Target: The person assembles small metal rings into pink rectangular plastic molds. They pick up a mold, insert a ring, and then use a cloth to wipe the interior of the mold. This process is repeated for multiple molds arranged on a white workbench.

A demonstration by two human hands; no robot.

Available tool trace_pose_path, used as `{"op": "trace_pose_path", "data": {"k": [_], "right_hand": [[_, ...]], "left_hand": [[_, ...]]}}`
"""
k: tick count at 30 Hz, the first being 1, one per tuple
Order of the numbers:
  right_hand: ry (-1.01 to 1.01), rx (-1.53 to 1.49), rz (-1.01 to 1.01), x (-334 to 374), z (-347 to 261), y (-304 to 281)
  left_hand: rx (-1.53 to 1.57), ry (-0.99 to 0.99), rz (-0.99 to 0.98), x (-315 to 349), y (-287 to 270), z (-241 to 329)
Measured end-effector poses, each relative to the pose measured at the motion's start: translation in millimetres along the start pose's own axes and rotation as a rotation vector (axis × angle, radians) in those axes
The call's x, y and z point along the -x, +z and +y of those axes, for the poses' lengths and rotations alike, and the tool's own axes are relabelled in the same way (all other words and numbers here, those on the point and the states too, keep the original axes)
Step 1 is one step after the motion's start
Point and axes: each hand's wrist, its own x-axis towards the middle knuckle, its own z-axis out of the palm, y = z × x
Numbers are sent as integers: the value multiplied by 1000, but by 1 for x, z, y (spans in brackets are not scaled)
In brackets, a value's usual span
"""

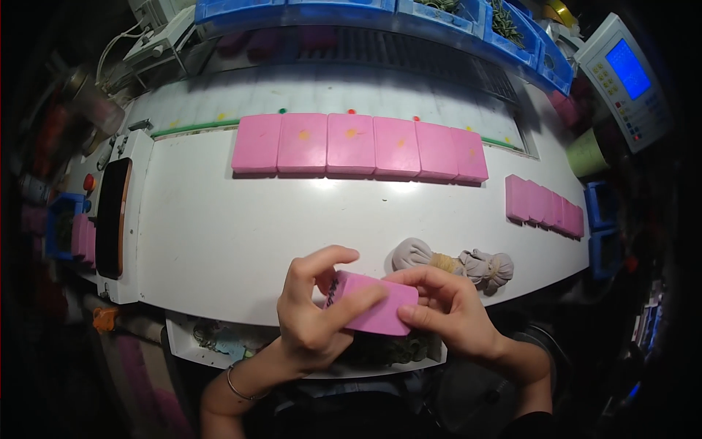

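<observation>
Above the table's front edge I hold a pink rectangular block [385, 309], tilted, with dark markings along its left end. My left hand [313, 311] grips that left end. Its thumb lies across the block's broad face, while its index finger is lifted off and bent. The right end is pinched between thumb and fingers of my right hand [457, 311]. Just beyond the right hand lies a grey cloth bundle [413, 254], tied around with tan cord. Whatever is on the block's underside is hidden.
A row of several pink blocks [351, 143] stands across the white table [219, 219]; a smaller row [537, 201] is at right. A phone [115, 217] lies left. Blue bins [439, 16] line the back. A keypad device [625, 77] is at far right, an open drawer [175, 333] below.
</observation>
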Motion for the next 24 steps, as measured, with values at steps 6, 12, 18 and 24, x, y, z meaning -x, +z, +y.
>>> {"op": "trace_pose_path", "data": {"k": [6, 12, 18, 24], "right_hand": [[-17, 0, 114, 6, -5, -8], [-240, 100, 49, 18, -8, -16], [-891, 932, 89, 28, -2, 5], [-992, 984, 174, 30, 9, 15]], "left_hand": [[-20, 123, -158, -8, -3, 4], [334, -297, -287, -5, -11, 9], [1001, -933, -410, -7, -14, 13], [990, -887, -526, -3, -13, 19]]}}
